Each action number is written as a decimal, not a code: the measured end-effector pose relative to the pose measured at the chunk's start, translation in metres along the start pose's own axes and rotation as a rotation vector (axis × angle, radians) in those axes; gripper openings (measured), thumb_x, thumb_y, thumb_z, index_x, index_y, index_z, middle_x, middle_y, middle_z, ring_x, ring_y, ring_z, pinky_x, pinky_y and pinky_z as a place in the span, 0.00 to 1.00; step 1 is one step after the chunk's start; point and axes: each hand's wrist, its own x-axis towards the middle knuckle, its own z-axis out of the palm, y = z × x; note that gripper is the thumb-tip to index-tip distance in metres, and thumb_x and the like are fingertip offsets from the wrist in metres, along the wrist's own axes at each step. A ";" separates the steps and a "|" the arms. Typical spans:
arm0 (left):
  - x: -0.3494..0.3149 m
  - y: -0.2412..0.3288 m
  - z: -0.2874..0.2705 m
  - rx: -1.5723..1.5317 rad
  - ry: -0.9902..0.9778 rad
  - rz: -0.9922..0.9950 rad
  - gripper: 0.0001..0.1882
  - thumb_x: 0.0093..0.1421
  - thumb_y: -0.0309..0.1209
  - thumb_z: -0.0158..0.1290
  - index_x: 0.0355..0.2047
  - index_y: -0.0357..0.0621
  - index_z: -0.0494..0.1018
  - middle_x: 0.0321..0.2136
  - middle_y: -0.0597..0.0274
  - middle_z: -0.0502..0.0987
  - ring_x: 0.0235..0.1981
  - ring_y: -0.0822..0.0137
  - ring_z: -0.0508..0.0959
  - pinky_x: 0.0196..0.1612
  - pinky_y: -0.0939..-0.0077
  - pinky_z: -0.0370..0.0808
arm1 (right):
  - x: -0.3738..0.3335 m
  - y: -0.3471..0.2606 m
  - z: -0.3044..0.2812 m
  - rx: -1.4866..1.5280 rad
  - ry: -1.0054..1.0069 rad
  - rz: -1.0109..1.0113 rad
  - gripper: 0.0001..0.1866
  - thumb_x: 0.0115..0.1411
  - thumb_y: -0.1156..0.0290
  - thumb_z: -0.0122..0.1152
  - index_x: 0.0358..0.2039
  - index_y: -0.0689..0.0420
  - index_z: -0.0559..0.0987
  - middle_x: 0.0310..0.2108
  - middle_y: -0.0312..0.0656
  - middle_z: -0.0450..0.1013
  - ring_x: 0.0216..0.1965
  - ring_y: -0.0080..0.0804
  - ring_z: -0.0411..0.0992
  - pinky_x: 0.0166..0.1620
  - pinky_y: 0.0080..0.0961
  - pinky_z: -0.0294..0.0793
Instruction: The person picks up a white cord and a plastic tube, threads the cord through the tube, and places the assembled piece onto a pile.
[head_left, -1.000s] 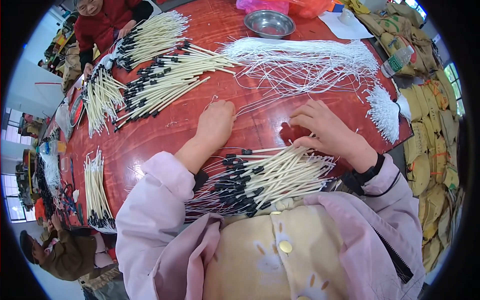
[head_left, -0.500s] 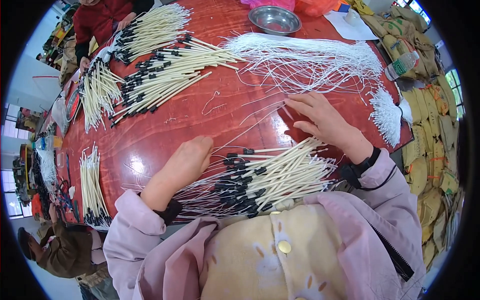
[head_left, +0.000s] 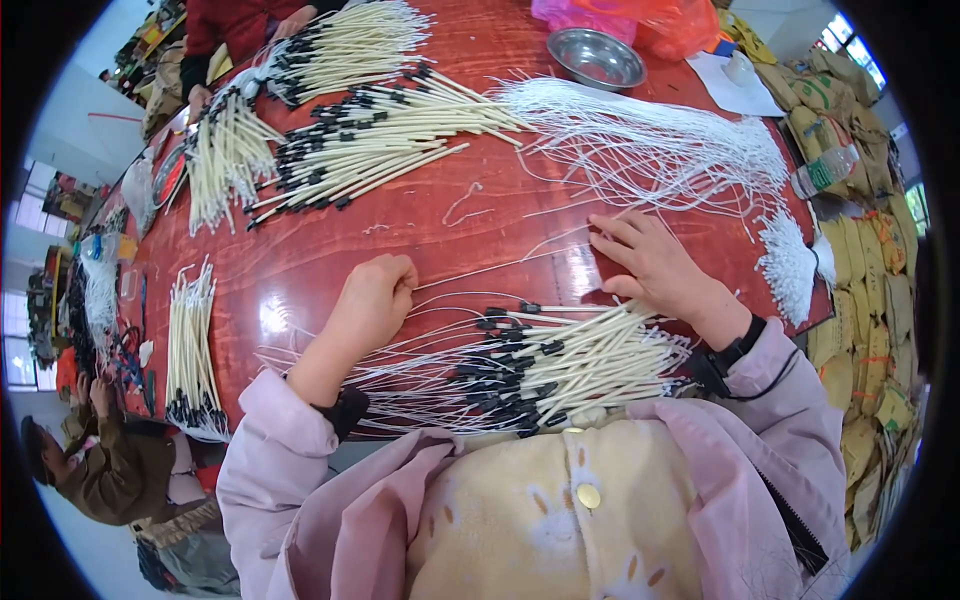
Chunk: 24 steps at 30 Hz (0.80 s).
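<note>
My left hand (head_left: 375, 300) is closed in a pinch on one end of a thin white cord (head_left: 490, 268), held just above the red table. From there the cord runs nearly straight up to the right, towards the fingertips of my right hand (head_left: 655, 265). That hand has its fingers apart, palm down, over the table. Below both hands, close to my body, lies a pile of cream sticks (head_left: 590, 362) with black end pieces and white cords trailing left. Beyond my right hand spreads a heap of loose white cords (head_left: 650, 140).
More black-ended sticks (head_left: 370, 140) lie far left, near another person's hands (head_left: 200, 100). A small stick bundle (head_left: 190, 345) stands left. A metal bowl (head_left: 597, 58), a plastic bottle (head_left: 828, 170) and a tied white cord bundle (head_left: 788, 265) sit towards the right; stacked sacks (head_left: 850, 260) line that side.
My left hand has drawn left and slightly away from me with the cord, which is now stretched longer between the hands. My right hand has barely moved on the table; the view has shifted.
</note>
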 end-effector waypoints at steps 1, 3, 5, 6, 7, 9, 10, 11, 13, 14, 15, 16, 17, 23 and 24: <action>0.001 -0.003 0.001 0.008 0.010 -0.011 0.07 0.56 0.21 0.54 0.36 0.36 0.74 0.29 0.44 0.77 0.34 0.41 0.79 0.37 0.57 0.76 | 0.000 -0.002 -0.002 0.006 -0.011 0.008 0.36 0.60 0.48 0.61 0.61 0.62 0.74 0.65 0.46 0.66 0.61 0.50 0.64 0.64 0.45 0.63; 0.003 -0.008 0.005 0.033 0.030 -0.029 0.08 0.55 0.21 0.54 0.36 0.36 0.74 0.28 0.45 0.78 0.33 0.42 0.79 0.37 0.58 0.76 | -0.001 -0.005 -0.005 0.016 -0.036 0.029 0.38 0.60 0.45 0.59 0.61 0.64 0.74 0.66 0.47 0.66 0.61 0.52 0.63 0.65 0.46 0.62; 0.006 -0.008 0.002 0.053 0.045 -0.047 0.08 0.55 0.21 0.54 0.37 0.36 0.74 0.28 0.46 0.78 0.32 0.43 0.79 0.36 0.59 0.76 | -0.001 -0.007 -0.005 0.023 -0.044 0.016 0.39 0.61 0.44 0.58 0.60 0.64 0.74 0.66 0.48 0.66 0.61 0.52 0.63 0.65 0.46 0.62; 0.007 -0.004 -0.004 0.087 0.007 -0.086 0.08 0.55 0.21 0.55 0.36 0.36 0.74 0.28 0.47 0.78 0.33 0.43 0.80 0.37 0.59 0.76 | -0.001 -0.007 -0.004 0.028 -0.053 0.017 0.39 0.61 0.43 0.57 0.60 0.65 0.74 0.65 0.48 0.66 0.61 0.52 0.63 0.65 0.46 0.62; 0.007 0.000 -0.010 0.116 -0.031 -0.123 0.08 0.55 0.22 0.56 0.36 0.37 0.74 0.28 0.47 0.78 0.34 0.44 0.80 0.37 0.58 0.76 | -0.001 -0.007 -0.004 0.030 -0.065 0.020 0.40 0.61 0.42 0.56 0.59 0.66 0.75 0.65 0.49 0.66 0.61 0.52 0.63 0.65 0.46 0.61; 0.019 -0.002 -0.014 0.146 -0.066 -0.165 0.08 0.55 0.23 0.57 0.36 0.37 0.74 0.29 0.48 0.78 0.34 0.45 0.80 0.38 0.58 0.76 | -0.002 -0.004 -0.003 0.036 -0.065 0.018 0.40 0.61 0.41 0.56 0.58 0.66 0.75 0.65 0.49 0.66 0.61 0.52 0.63 0.65 0.46 0.61; 0.034 -0.006 -0.019 0.209 -0.020 -0.126 0.08 0.56 0.26 0.58 0.37 0.39 0.75 0.33 0.48 0.79 0.38 0.45 0.80 0.41 0.54 0.77 | -0.001 -0.003 -0.003 0.039 -0.066 0.017 0.40 0.62 0.41 0.55 0.58 0.67 0.75 0.65 0.49 0.67 0.61 0.52 0.63 0.65 0.46 0.61; 0.049 -0.008 -0.023 0.273 0.025 -0.085 0.09 0.57 0.29 0.58 0.38 0.42 0.76 0.38 0.49 0.79 0.41 0.45 0.80 0.45 0.50 0.77 | 0.000 -0.003 -0.004 0.042 -0.066 0.018 0.40 0.62 0.40 0.54 0.57 0.67 0.76 0.65 0.50 0.67 0.61 0.52 0.63 0.65 0.46 0.61; 0.076 -0.014 -0.015 0.375 0.218 0.064 0.11 0.57 0.32 0.61 0.38 0.41 0.76 0.39 0.49 0.78 0.42 0.46 0.80 0.45 0.52 0.78 | 0.002 -0.003 -0.006 0.054 -0.070 0.000 0.40 0.62 0.40 0.53 0.57 0.68 0.76 0.64 0.50 0.67 0.61 0.52 0.63 0.65 0.46 0.61; 0.095 -0.017 -0.008 0.405 0.226 0.069 0.10 0.58 0.31 0.59 0.38 0.41 0.76 0.39 0.50 0.78 0.43 0.47 0.80 0.45 0.53 0.79 | 0.002 -0.003 -0.006 0.066 -0.073 0.004 0.41 0.63 0.39 0.52 0.56 0.68 0.76 0.64 0.50 0.68 0.61 0.52 0.63 0.65 0.46 0.61; 0.110 -0.021 -0.002 0.442 0.237 0.069 0.09 0.59 0.30 0.58 0.38 0.41 0.76 0.39 0.51 0.78 0.43 0.49 0.81 0.44 0.55 0.79 | 0.004 -0.004 -0.006 0.079 -0.073 0.002 0.41 0.63 0.39 0.51 0.56 0.68 0.76 0.64 0.50 0.68 0.61 0.52 0.63 0.65 0.46 0.61; 0.122 -0.024 0.007 0.451 0.248 0.063 0.09 0.59 0.30 0.58 0.38 0.41 0.76 0.39 0.51 0.78 0.43 0.49 0.81 0.44 0.55 0.79 | 0.004 -0.006 -0.007 0.075 -0.066 -0.011 0.41 0.63 0.39 0.51 0.56 0.68 0.76 0.64 0.50 0.68 0.61 0.52 0.63 0.65 0.46 0.61; 0.135 -0.025 0.017 0.499 0.249 0.073 0.08 0.60 0.29 0.56 0.38 0.41 0.76 0.39 0.51 0.78 0.42 0.50 0.81 0.44 0.56 0.79 | 0.002 -0.007 -0.006 0.075 -0.062 -0.005 0.41 0.63 0.39 0.51 0.56 0.69 0.76 0.64 0.50 0.68 0.61 0.52 0.63 0.65 0.46 0.61; 0.148 -0.039 0.027 0.529 0.288 0.097 0.07 0.61 0.26 0.50 0.39 0.42 0.75 0.38 0.52 0.79 0.39 0.53 0.82 0.43 0.58 0.80 | 0.002 -0.009 -0.007 0.112 -0.052 0.026 0.40 0.64 0.40 0.51 0.56 0.69 0.76 0.64 0.49 0.68 0.60 0.52 0.64 0.64 0.45 0.62; 0.149 -0.040 0.027 0.553 0.281 0.107 0.07 0.61 0.26 0.51 0.39 0.43 0.76 0.38 0.51 0.78 0.40 0.52 0.81 0.43 0.57 0.79 | 0.001 -0.009 -0.006 0.114 -0.053 0.028 0.40 0.64 0.40 0.51 0.56 0.69 0.76 0.64 0.49 0.68 0.60 0.52 0.64 0.64 0.45 0.62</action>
